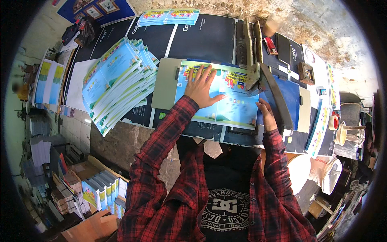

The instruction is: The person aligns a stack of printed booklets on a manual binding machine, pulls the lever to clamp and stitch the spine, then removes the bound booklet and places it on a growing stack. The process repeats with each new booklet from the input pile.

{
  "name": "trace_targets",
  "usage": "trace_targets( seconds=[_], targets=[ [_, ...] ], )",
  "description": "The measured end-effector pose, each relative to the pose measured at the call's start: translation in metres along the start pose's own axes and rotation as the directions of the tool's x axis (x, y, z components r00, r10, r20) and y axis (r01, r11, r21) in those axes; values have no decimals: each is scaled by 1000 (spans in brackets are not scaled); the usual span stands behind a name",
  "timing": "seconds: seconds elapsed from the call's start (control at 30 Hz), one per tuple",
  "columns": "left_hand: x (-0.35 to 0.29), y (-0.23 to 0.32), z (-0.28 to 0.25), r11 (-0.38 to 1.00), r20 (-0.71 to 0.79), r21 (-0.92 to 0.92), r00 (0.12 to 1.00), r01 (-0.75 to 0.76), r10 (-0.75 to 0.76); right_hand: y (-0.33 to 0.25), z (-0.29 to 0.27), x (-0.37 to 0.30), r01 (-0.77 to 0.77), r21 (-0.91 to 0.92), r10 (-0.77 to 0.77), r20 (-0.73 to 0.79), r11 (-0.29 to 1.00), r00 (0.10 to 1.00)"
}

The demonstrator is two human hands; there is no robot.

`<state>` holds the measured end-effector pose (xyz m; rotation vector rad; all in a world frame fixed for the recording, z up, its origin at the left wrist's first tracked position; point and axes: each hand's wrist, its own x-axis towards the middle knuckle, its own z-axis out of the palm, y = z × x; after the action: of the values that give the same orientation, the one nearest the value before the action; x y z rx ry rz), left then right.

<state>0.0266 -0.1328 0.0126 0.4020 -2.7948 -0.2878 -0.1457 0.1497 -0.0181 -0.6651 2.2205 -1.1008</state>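
Note:
A printed cover sheet (238, 109), light blue with a green border, lies flat in front of me. My left hand (202, 86) is spread open on its upper left half, pressing it down. At the sheet's right edge, my right hand (267, 115) has its fingers curled and closed on the paper; the exact grip is partly hidden. A long dark lever (276, 97) passes just right of that hand. It joins a worn metal frame (250, 44) that stands over the sheet's upper right corner. Beneath the sheet are a grey-green board (164, 86) and a blue board (296, 107).
A fanned pile of similar sheets (121, 80) covers the table's left side. Another stack (168, 17) sits at the far edge. A cup (273, 25), a red box (270, 46) and a tape roll (333, 122) lie rightward. A box of booklets (100, 187) stands low left.

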Motion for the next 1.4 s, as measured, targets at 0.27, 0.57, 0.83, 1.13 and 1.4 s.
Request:
trace_targets(
  seconds=[0.27, 0.57, 0.83, 1.13, 1.4],
  targets=[
    [-45, 79, -9, 993, 48, -110, 998, -34, 39, -1, 3, -2, 15, 63, -12, -38, 998, 999],
    [-51, 90, 8, 993, 40, -109, 998, 55, -51, -36, 0, -7, 251, 348, -177, -231, 903, 957],
    [-43, 100, 14, 987, -12, -112, 993, 116, -118, -241, -87, -42, 479, 30, -462, -220, 877, 859],
    [-47, 100, 19, 990, -90, -78, 988, 117, -124, -233, -32, -63, 398, -545, -416, 97, 738, 904],
    [-48, 105, 18, 985, -44, -104, 988, 140, -145, -129, 48, -80, 324, -749, -584, -103, 579, 806]
  ],
)
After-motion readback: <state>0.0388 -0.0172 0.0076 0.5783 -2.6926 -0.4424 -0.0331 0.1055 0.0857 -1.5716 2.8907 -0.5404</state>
